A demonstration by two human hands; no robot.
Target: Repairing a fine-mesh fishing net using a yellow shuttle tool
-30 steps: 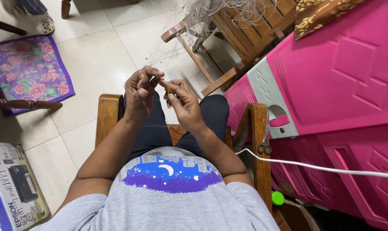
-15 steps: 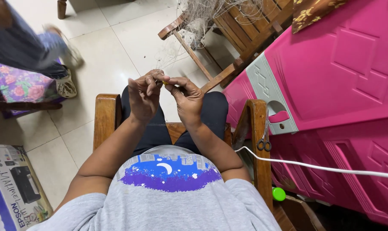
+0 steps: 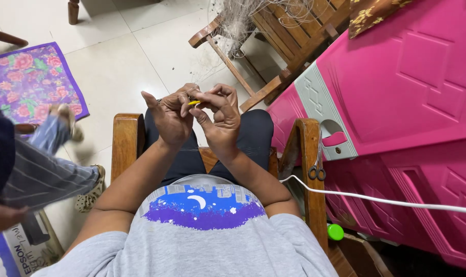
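Head view, looking down: the left hand (image 3: 170, 115) and right hand (image 3: 220, 115) meet above the lap, their fingers pinched from both sides on one small yellow piece (image 3: 194, 102), raised close for fine work. One pair of scissors (image 3: 316, 166) hangs on the wooden chair's armrest (image 3: 310, 174), within reach. One white cord (image 3: 387, 201) crosses the pink cabinet (image 3: 397, 92); another person's leg (image 3: 43, 174) passes at left.

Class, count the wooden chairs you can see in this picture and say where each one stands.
2. One chair holds the seated person; a second chair stands ahead, netting draped over it. Wooden legs at the top left edge may belong to more.
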